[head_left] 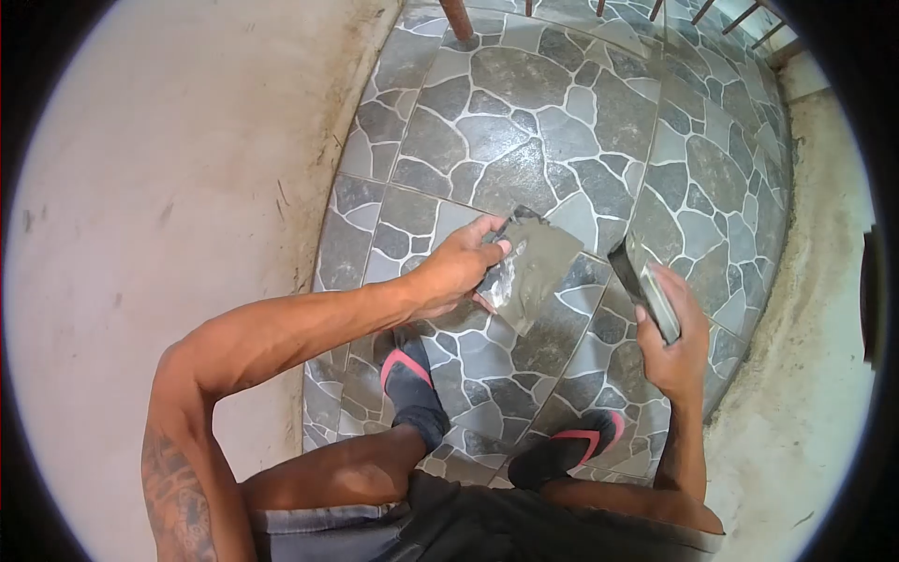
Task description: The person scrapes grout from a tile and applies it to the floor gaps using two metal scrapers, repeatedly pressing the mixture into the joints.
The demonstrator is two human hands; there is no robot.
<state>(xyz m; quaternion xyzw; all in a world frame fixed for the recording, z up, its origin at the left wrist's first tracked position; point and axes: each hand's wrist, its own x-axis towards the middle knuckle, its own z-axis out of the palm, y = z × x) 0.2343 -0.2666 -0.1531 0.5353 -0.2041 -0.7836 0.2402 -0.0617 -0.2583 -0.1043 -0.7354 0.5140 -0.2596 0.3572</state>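
My left hand (461,260) is closed on the left edge of a flat, roughly square tile piece (541,267), thumb on top. Wet grey mortar coats much of its upper face, with a whitish patch near the thumb. To the right, my right hand (682,335) is wrapped round the pale handle of a trowel (662,304). Its dark blade is seen nearly edge-on and points up and away from me. A gap separates the trowel from the tile piece; both are held above the floor.
Stone-patterned floor tiles (506,140) stretch ahead between a plastered wall (187,140) on the left and a pale wall (815,281) on the right. A brown metal post (457,17) and several railing bars stand at the far end. My feet in flip-flops (409,379) are below.
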